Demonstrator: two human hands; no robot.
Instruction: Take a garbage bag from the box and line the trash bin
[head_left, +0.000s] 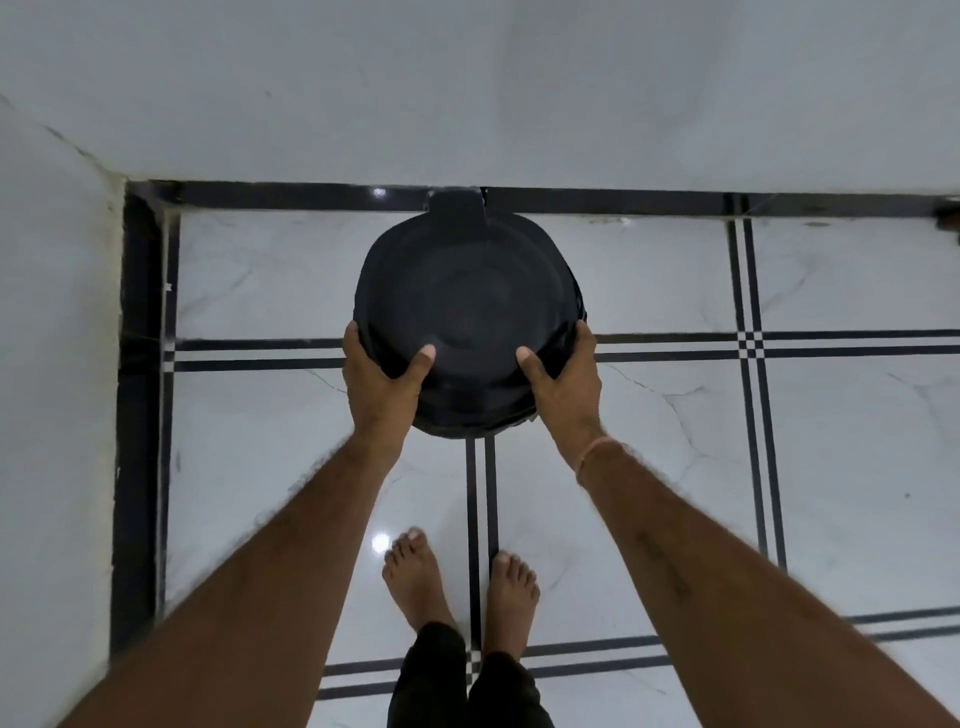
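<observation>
Both hands grip the trash bin (467, 306) at its near rim: left hand (382, 382) and right hand (563, 382), thumbs laid on the lid. Black bag film seems tucked at the bin's rim; it could be dragged loose if the bin is shifted carelessly.

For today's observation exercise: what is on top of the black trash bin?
A black lid covers the trash bin, with the left hand and right hand gripping its near edge. The inside is hidden.
</observation>
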